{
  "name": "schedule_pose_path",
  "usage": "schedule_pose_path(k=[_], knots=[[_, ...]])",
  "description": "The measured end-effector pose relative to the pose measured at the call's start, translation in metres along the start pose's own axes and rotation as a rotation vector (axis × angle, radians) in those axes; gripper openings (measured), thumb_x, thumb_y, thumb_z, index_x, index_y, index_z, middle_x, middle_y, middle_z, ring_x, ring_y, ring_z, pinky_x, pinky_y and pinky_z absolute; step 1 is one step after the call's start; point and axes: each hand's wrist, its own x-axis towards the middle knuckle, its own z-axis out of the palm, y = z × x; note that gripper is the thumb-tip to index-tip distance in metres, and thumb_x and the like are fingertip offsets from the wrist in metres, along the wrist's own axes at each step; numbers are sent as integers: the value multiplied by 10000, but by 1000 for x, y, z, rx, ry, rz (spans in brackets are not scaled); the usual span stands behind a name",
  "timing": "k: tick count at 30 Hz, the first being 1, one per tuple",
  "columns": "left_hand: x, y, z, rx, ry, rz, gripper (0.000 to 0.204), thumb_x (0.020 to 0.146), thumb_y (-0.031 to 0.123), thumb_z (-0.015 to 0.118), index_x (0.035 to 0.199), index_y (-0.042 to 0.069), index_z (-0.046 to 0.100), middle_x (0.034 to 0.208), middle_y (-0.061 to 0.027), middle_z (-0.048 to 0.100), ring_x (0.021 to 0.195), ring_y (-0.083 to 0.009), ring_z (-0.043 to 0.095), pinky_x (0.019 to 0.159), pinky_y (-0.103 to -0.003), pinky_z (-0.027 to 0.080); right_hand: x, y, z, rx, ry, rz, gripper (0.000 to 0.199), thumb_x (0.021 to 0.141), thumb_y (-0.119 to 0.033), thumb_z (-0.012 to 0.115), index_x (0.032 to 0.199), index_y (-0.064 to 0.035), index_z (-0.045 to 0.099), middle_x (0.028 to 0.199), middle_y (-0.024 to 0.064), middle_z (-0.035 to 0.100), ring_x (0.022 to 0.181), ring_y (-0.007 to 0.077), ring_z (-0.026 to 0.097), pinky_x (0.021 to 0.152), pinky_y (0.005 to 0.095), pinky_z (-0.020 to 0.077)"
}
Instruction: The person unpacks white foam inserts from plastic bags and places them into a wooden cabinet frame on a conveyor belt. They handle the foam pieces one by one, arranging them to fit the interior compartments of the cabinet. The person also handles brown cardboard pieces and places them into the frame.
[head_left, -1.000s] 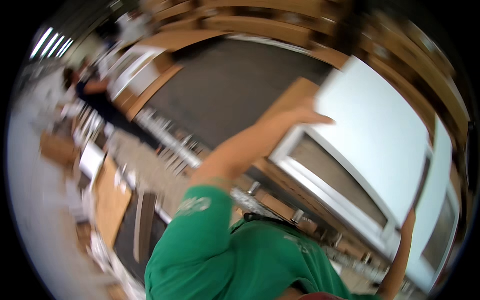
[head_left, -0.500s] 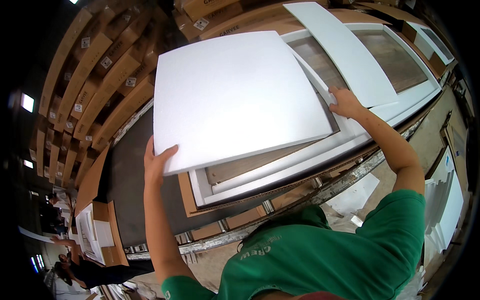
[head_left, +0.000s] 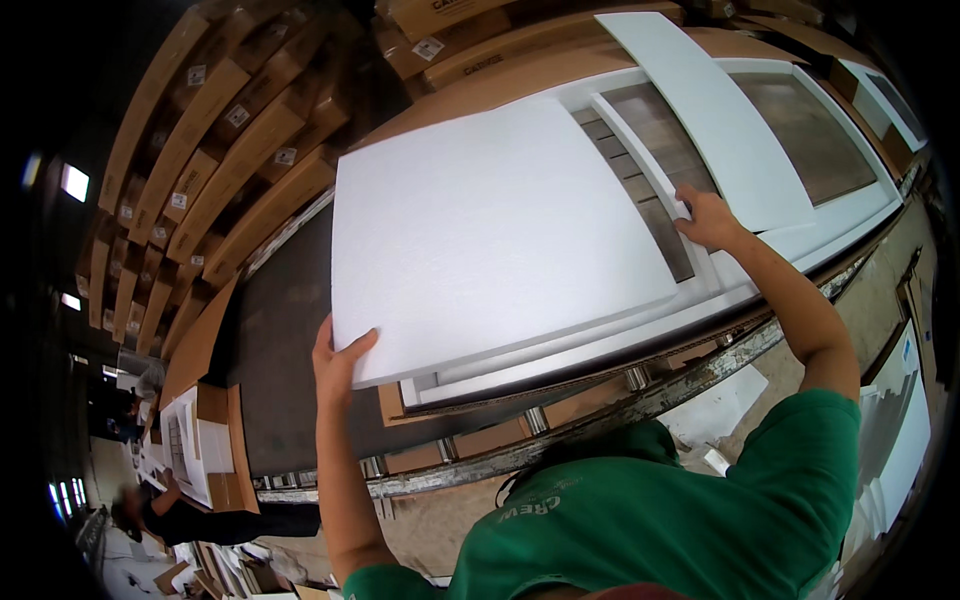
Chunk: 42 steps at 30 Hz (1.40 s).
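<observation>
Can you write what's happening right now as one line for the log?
left hand: grips foam sheet corner | right hand: on sheet's far edge | sheet: over white door

Both arms bare below short green sleeves, raised up and forward, well apart. Left forearm rises near vertical from lower edge – left hand [head_left: 338, 362] at top, palm away, thumb spread to right, fingers curled in grip. Right arm reaches up and left from right shoulder, elbow slightly bent – right hand [head_left: 708, 217] knuckles up, fingers closed, wrist straight.
</observation>
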Motion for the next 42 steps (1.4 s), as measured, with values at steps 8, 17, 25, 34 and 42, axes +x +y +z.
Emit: schedule_pose_path(k=[8,17,25,34,42], knots=[[-9,11,33,14,-88,57,710,613,119,768,1218,-37,431,1064,-158,565,950,-221,561,823,-300,449,8,25,-10,10,0,-5,339,769,-151,616,1066,-23,516,695,174,587,649,318,581,608,393,460],[0,-18,48,-12,-184,-62,624,626,234,771,1133,-29,518,969,-152,611,889,-220,585,786,-304,464,32,77,20,23,47,-239,241,887,-103,412,1037,13,561,884,204,587,818,324,562,727,389,444],[-6,-14,48,422,-212,7,727,716,525,609,1141,-55,501,1125,-253,529,1061,-340,518,894,-371,415,35,88,13,-63,79,-150,321,895,-208,498,1065,63,519,939,198,571,823,267,571,736,334,453],[56,-31,66,386,-103,47,536,742,563,583,761,27,578,712,-108,588,694,-220,574,603,-326,442,44,99,13,-290,153,-270,366,908,-250,477,1075,74,510,967,203,532,759,289,545,655,347,445],[77,-29,100,197,-17,123,522,849,317,540,1236,-14,422,1173,-211,433,1050,-305,465,865,-352,401,27,62,-4,-253,50,-186,345,911,-217,465,1082,80,504,971,203,510,757,287,521,658,359,429]])
